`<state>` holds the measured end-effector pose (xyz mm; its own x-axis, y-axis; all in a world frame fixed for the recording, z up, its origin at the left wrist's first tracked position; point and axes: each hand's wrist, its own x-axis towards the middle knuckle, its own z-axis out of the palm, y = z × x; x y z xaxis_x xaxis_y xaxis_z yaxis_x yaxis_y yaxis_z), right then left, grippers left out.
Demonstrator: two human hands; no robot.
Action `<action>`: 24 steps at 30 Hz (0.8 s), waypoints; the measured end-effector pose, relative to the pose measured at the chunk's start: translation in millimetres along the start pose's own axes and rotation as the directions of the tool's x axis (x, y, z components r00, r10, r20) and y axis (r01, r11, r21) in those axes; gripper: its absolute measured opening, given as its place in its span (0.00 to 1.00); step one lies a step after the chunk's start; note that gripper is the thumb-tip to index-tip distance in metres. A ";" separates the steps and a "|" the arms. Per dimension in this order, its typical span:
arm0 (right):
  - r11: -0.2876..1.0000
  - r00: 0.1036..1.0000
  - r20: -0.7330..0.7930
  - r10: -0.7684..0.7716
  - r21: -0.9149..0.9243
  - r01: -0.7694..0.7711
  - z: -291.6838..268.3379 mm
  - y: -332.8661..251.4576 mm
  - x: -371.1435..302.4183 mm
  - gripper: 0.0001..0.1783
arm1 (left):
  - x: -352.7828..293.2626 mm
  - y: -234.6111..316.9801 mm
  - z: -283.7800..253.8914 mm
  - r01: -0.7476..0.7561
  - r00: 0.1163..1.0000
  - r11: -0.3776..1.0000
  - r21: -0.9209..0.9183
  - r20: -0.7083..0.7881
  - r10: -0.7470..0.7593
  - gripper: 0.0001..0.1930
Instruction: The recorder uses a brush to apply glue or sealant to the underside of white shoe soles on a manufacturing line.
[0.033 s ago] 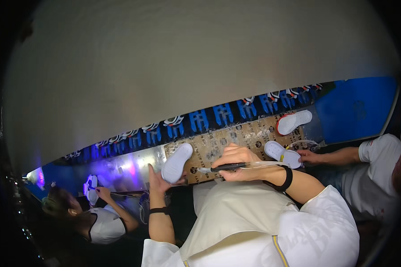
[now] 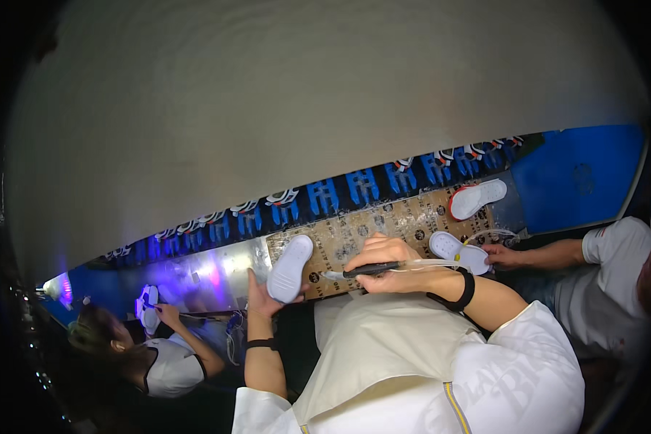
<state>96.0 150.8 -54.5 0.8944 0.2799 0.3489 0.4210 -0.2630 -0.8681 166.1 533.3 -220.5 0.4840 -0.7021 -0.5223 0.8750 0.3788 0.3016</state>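
Left fingers (image 2: pixel 303 292) holding white shoe sole (image 2: pixel 291 267), rounded ends, faint grooves

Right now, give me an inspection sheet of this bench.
Surface: bench, brown patterned covering, bare metal at left.
Job's things: white sole, black-handled tool.
Clutter: red-edged sole near the right end.
Hands: left hand holds the white sole; right hand grips the tool, its tip apart from the sole.
Cables: pale tube runs rightward from the tool.
Surroundings: co-workers at left and right; blue holders beyond the bench.
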 end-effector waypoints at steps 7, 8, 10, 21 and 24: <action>0.844 0.865 0.040 0.500 0.202 -0.497 5.7 4.1 2.9 0.13 | 72.2 -73.3 42.7 -0.082 0.996 0.967 -0.240 -0.063 0.069 0.33; 0.841 0.860 0.012 0.510 0.202 -0.502 6.1 12.2 4.1 0.13 | 72.2 -73.9 67.5 -0.089 0.995 0.965 -0.246 0.017 0.097 0.34; 0.869 0.876 -0.080 0.476 0.194 -0.454 5.8 12.0 18.6 0.13 | 76.6 -73.2 94.9 -0.142 0.987 0.941 -0.308 0.031 0.160 0.36; 0.959 0.940 -0.312 -0.139 -0.278 0.049 20.3 10.9 59.0 0.14 | 60.8 -73.9 179.2 -0.428 0.903 0.902 -0.045 0.025 0.430 0.32; 0.930 0.985 -0.081 -0.151 -0.350 0.114 21.0 -14.1 39.1 0.13 | 65.5 -68.1 171.2 -0.499 0.867 0.866 -0.013 -0.007 0.499 0.32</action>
<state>121.9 184.9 -36.0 0.8299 0.2406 0.5033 0.5459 -0.5359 -0.6440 135.8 358.3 -138.7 0.8561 -0.4151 -0.3078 0.5168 0.6863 0.5118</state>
